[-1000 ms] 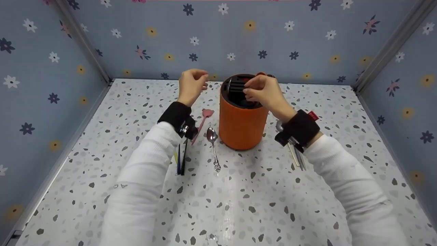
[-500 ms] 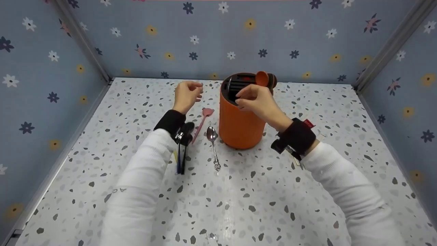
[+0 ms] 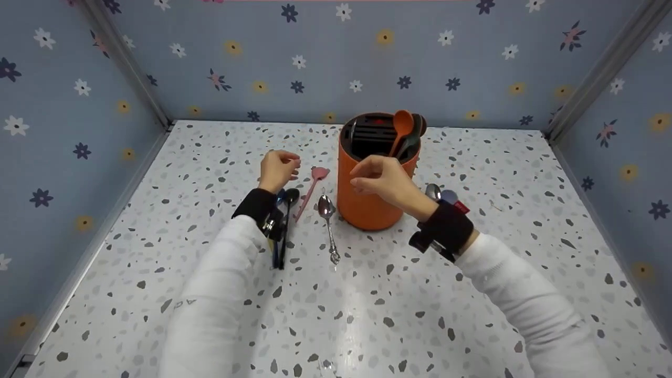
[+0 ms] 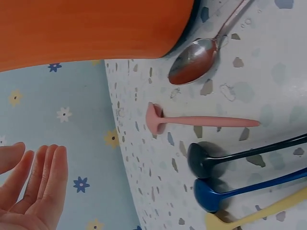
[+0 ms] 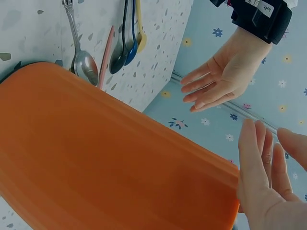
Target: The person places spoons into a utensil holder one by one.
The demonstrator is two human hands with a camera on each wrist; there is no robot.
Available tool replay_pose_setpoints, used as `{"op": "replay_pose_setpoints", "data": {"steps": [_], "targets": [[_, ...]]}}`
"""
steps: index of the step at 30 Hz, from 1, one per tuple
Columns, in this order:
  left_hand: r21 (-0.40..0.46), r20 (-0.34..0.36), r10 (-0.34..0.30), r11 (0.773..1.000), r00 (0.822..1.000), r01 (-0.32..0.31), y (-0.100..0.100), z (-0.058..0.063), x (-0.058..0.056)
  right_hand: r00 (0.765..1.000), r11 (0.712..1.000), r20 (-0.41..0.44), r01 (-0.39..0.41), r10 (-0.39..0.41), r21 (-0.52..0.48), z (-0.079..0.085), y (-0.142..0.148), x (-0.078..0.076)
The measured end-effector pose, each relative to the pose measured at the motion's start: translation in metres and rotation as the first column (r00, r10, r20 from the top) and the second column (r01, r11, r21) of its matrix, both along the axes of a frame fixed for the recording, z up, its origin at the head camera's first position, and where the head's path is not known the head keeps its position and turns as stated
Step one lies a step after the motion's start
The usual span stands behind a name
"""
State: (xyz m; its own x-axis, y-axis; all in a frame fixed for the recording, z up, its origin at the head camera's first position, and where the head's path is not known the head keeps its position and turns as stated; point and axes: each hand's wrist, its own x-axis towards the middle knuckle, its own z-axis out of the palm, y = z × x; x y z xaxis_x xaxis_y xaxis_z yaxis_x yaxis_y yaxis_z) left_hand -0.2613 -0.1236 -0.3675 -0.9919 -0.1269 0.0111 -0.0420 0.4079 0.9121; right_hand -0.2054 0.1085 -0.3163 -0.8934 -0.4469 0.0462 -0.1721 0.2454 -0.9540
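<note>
My right hand hovers in front of the orange utensil holder, fingers loosely bent and holding nothing. An orange spoon and a dark green utensil stand in the holder's black slotted top. To the left, my left hand hangs above the table, holding nothing, its fingers relaxed in the left wrist view. Nearest to it lie a pink spatula-like utensil, a black spoon, a blue spoon and a yellow utensil. An ornate silver spoon lies beside the holder.
Right of the holder, partly behind the right wrist, lie another silver spoon and a greyish-purple round-headed utensil. Flower-patterned panels enclose the speckled white table at the back and both sides.
Both hands have moved down and toward the person; the right has drawn away from the holder's top. The orange spoon and dark green utensil in the holder have come into view.
</note>
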Motion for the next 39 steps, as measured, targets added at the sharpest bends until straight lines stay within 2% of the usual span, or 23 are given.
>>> {"op": "replay_pose_setpoints", "data": {"steps": [5,9,14,18,20,21,23,25,27,29,31,32,33,34,37,39], "targets": [[-0.033,0.048,0.016,0.999,0.999,-0.015,-0.005,-0.020,0.001,0.998,0.998,0.011,-0.060,0.060,0.036,-0.011,0.002,0.004],[-0.122,0.076,0.022,0.992,0.997,-0.013,-0.010,-0.034,0.002,0.996,0.994,0.017,-0.085,0.084,0.068,-0.021,0.004,0.007],[-0.209,0.078,0.028,0.978,0.997,-0.011,-0.013,-0.049,0.005,0.995,0.989,0.038,-0.097,0.094,0.107,-0.034,0.008,0.009],[-0.219,0.109,0.030,0.976,0.994,-0.006,-0.016,-0.063,0.005,0.993,0.989,0.085,-0.094,0.085,0.110,-0.042,0.011,0.011],[-0.176,0.101,0.000,0.984,0.995,0.017,-0.018,-0.071,0.005,0.991,0.991,0.109,-0.091,0.080,0.102,-0.047,0.012,0.012],[-0.171,0.078,-0.007,0.985,0.997,0.020,-0.026,-0.093,-0.007,0.990,0.991,0.119,-0.093,0.081,0.096,-0.049,0.012,0.013],[-0.186,0.033,-0.008,0.983,0.999,0.014,-0.042,-0.147,-0.038,0.987,0.992,0.136,-0.096,0.084,0.083,-0.055,0.013,0.014],[-0.202,-0.015,-0.019,0.979,1.000,0.016,-0.063,-0.213,-0.075,0.985,0.992,0.149,-0.101,0.089,0.072,-0.061,0.014,0.015],[-0.259,-0.035,0.006,0.966,0.999,-0.015,-0.086,-0.291,-0.123,0.981,0.993,0.169,-0.107,0.096,0.058,-0.066,0.015,0.015],[-0.293,-0.020,0.030,0.955,0.999,-0.035,-0.097,-0.334,-0.146,0.977,0.993,0.191,-0.107,0.096,0.048,-0.070,0.016,0.016],[-0.312,-0.030,0.051,0.948,0.998,-0.057,-0.104,-0.360,-0.159,0.973,0.994,0.212,-0.105,0.093,0.043,-0.074,0.017,0.016],[-0.316,-0.029,0.062,0.946,0.998,-0.068,-0.106,-0.368,-0.162,0.970,0.994,0.224,-0.103,0.092,0.040,-0.075,0.017,0.016],[-0.323,-0.029,0.074,0.943,0.997,-0.080,-0.107,-0.371,-0.163,0.968,0.994,0.233,-0.100,0.089,0.039,-0.076,0.018,0.016],[-0.325,-0.037,0.084,0.941,0.996,-0.091,-0.107,-0.372,-0.162,0.967,0.995,0.240,-0.096,0.084,0.039,-0.077,0.018,0.016],[-0.325,-0.034,0.086,0.941,0.996,-0.093,-0.102,-0.358,-0.151,0.963,0.995,0.256,-0.092,0.081,0.030,-0.081,0.020,0.015],[-0.333,-0.028,0.090,0.938,0.996,-0.094,-0.101,-0.357,-0.149,0.961,0.996,0.266,-0.084,0.076,0.021,-0.083,0.021,0.015]]}}
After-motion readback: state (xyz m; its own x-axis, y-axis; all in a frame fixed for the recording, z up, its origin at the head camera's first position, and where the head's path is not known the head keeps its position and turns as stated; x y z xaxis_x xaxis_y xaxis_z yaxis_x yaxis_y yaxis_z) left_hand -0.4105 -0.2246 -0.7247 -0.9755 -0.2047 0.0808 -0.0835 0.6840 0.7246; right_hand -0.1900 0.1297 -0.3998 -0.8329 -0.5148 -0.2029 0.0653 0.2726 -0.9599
